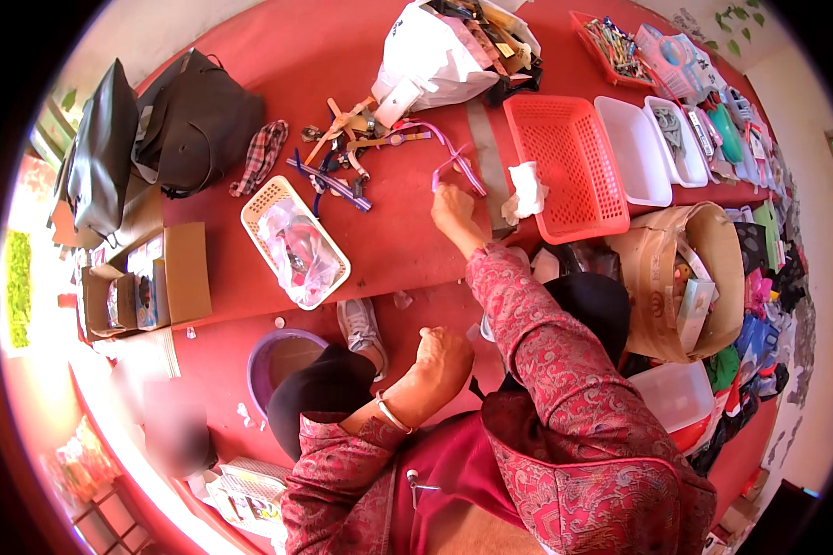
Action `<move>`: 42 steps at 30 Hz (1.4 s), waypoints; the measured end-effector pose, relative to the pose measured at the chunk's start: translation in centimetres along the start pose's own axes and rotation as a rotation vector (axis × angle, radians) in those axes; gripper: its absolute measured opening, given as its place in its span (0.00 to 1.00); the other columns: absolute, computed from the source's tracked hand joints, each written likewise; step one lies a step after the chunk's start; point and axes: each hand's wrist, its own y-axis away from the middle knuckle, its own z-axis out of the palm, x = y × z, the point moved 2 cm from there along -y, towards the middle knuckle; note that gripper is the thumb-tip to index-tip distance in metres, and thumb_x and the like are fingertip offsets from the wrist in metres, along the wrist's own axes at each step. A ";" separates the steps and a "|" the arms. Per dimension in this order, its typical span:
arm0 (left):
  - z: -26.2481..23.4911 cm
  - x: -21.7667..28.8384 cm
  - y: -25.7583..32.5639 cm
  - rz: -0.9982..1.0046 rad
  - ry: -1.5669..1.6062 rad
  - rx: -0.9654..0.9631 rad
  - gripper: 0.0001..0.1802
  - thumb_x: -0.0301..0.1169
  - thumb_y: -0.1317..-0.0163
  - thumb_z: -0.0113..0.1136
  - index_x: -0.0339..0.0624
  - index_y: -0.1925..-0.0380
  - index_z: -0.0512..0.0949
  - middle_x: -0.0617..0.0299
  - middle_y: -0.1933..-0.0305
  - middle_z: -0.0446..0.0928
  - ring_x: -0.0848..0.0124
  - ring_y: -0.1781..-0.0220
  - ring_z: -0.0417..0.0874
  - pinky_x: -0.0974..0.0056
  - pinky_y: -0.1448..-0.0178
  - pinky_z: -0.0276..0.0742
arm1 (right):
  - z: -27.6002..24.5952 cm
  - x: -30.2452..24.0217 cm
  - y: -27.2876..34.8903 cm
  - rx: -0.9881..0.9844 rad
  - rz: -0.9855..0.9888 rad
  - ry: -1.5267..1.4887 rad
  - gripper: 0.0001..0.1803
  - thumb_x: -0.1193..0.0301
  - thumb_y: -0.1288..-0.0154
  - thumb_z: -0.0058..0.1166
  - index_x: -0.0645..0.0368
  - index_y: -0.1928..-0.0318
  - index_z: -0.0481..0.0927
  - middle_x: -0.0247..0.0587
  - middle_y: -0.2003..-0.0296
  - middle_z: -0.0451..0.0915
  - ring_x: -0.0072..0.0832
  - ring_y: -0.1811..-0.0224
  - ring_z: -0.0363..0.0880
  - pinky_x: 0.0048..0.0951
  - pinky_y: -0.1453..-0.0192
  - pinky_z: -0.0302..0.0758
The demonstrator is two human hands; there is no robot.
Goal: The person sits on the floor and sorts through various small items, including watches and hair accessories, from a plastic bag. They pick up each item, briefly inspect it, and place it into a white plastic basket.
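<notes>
Purple strap point(457, 163) lies on the red table point(287, 55), its long axis running away from you. Your right hand point(453, 209) pinches its near end; your left hand point(442, 356), loosely fisted and empty, rests well back.

Red basket point(565, 162) — perforated plastic, matt; white tubs point(634, 153) smooth plastic. Surface point(287, 55) covered in red cloth. Black bags point(194, 116) — dull leathery sheen. Sleeve point(546, 333) patterned woven fabric.

One camera on the person's head looks steeply down at the red counter point(361, 55), close above the red basket point(566, 166).
</notes>
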 end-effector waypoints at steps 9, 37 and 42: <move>-1.3 -1.2 -0.3 -0.111 0.045 0.063 0.07 0.34 0.50 0.54 0.53 0.85 0.78 0.67 0.82 0.76 0.68 0.74 0.80 0.66 0.73 0.70 | -5.6 -7.0 0.1 -0.282 -0.329 -0.880 0.03 0.76 0.56 0.56 0.61 0.78 0.76 0.36 0.83 0.75 0.22 0.81 0.72 0.27 0.79 0.66; -10.6 -9.5 2.4 -0.007 2.086 0.871 0.16 0.32 0.39 0.49 0.36 0.53 0.69 0.56 0.55 0.74 0.71 0.54 0.75 0.67 0.49 0.70 | -26.6 -5.6 8.7 -0.568 -0.320 -1.145 0.16 0.62 0.41 0.50 0.65 0.63 0.76 0.33 0.73 0.76 0.17 0.78 0.71 0.19 0.76 0.67; -10.6 -7.9 1.5 0.051 2.043 0.644 0.17 0.34 0.41 0.51 0.37 0.53 0.69 0.56 0.55 0.75 0.70 0.54 0.76 0.72 0.52 0.70 | -25.8 -6.7 8.6 -0.812 -0.255 -1.352 0.13 0.66 0.43 0.53 0.65 0.65 0.76 0.32 0.75 0.75 0.14 0.76 0.71 0.16 0.74 0.69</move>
